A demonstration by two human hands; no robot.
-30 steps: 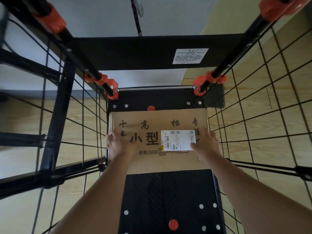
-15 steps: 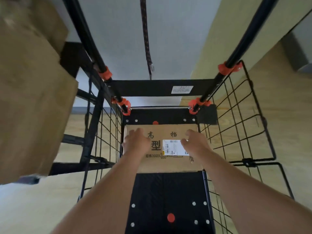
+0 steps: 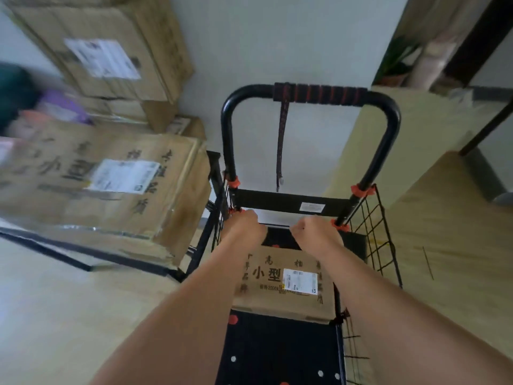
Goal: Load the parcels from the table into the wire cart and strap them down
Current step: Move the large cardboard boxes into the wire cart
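Observation:
A cardboard parcel [image 3: 266,298] with a white label lies flat at the far end of the wire cart's black deck [image 3: 277,354]. My left hand [image 3: 244,226] and my right hand [image 3: 315,233] hover above the parcel's far edge, fingers loosely curled, with nothing seen in them. The cart's looped handle [image 3: 311,93] stands beyond the hands. A dark elastic strap [image 3: 281,143] hangs from that handle. Black wire mesh [image 3: 374,232] forms the cart's right side. More parcels sit on the table at left: a large labelled box [image 3: 97,176] and a taller box [image 3: 102,51] behind it.
The table's black-edged corner [image 3: 91,265] juts toward the cart's left side. A potted plant [image 3: 397,62] stands at the far right near a dark post. Pale wooden floor [image 3: 444,232] runs right of the cart; a white wall rises behind it.
Both hands have lifted off the parcel's top and drawn up toward the cart's back bar. The view has risen, bringing the handle and the table's parcels into sight.

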